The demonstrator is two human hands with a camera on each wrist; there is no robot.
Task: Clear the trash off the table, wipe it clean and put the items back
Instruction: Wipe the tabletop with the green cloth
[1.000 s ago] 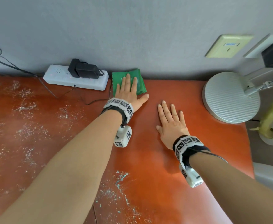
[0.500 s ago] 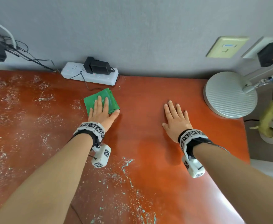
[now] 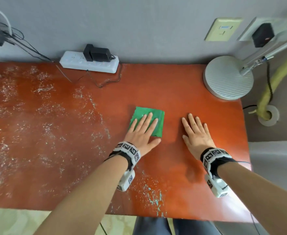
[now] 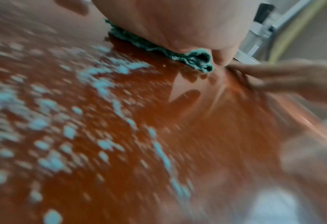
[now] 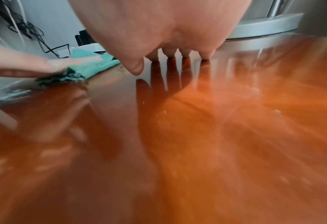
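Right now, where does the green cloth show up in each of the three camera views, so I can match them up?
Head: the green cloth lies centre frame on the table, under the left hand.
Left wrist: only its bunched edge shows, upper middle, below the palm.
Right wrist: it sits at the left, pressed under the left hand's fingers.
Shared landmark: the silver lamp base, at the right in the head and right wrist views.

One folded green cloth. Two bare hands: left, right. One orange-red glossy table. One white power strip, one black adapter plugged in. One round ribbed silver lamp base. Two wall sockets.
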